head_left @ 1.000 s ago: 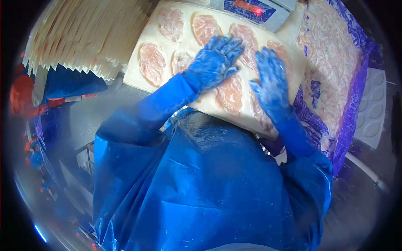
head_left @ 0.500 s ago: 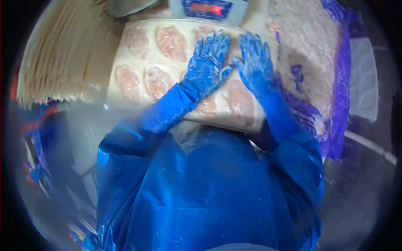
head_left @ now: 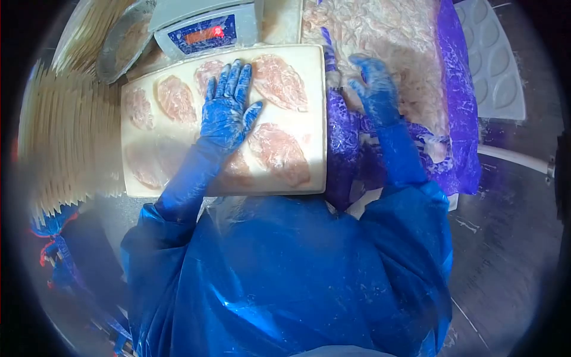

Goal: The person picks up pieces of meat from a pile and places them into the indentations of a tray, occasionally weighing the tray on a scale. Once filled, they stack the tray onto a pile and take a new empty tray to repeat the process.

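A white moulded tray (head_left: 315, 119) lies in front of me with pale pink meat portions (head_left: 279, 152) in its hollows. My left hand (head_left: 227, 110), in a blue glove, lies flat and spread on the middle of the tray, pressing on the portions. My right hand (head_left: 373, 86), also gloved in blue, has left the tray and rests on the heap of minced meat (head_left: 386, 41) in the blue plastic liner (head_left: 461, 119) to the right. Whether its fingers hold any meat I cannot see.
A scale with a red lit display (head_left: 205, 30) stands behind the tray, a metal bowl (head_left: 122, 41) beside it. Stacked white trays (head_left: 65, 137) fill the left side. An empty moulded tray (head_left: 496, 59) lies at far right on the steel table (head_left: 511, 238).
My right hand has moved off the tray, rightward onto the meat heap. My left hand stays flat on the tray. My head has turned, so the tray now appears squarer and lower in view.
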`<control>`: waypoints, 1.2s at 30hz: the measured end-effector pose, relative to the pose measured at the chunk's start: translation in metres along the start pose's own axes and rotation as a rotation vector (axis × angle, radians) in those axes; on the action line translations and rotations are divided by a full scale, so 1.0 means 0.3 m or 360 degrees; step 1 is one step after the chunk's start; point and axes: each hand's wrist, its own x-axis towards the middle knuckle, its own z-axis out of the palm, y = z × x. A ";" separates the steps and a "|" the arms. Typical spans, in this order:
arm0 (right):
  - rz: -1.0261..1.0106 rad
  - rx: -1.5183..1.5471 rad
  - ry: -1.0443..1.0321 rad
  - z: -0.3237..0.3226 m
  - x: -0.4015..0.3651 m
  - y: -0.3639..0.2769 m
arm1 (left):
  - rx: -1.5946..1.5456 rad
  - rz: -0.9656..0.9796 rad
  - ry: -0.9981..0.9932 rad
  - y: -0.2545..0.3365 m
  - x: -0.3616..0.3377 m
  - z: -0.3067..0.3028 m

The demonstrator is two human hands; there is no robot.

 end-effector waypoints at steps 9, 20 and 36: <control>0.0220 -0.1101 -0.0495 -0.174 -0.063 0.339 | -0.0016 -0.0031 -0.0012 0.013 0.002 -0.028; -0.0219 0.0140 -0.0415 -0.021 0.013 0.195 | -0.0048 -0.0071 0.0060 0.019 -0.007 -0.033; -0.0250 0.0524 -0.0817 0.244 -0.031 -0.707 | -0.1560 -0.0127 -0.0095 -0.051 -0.282 -0.208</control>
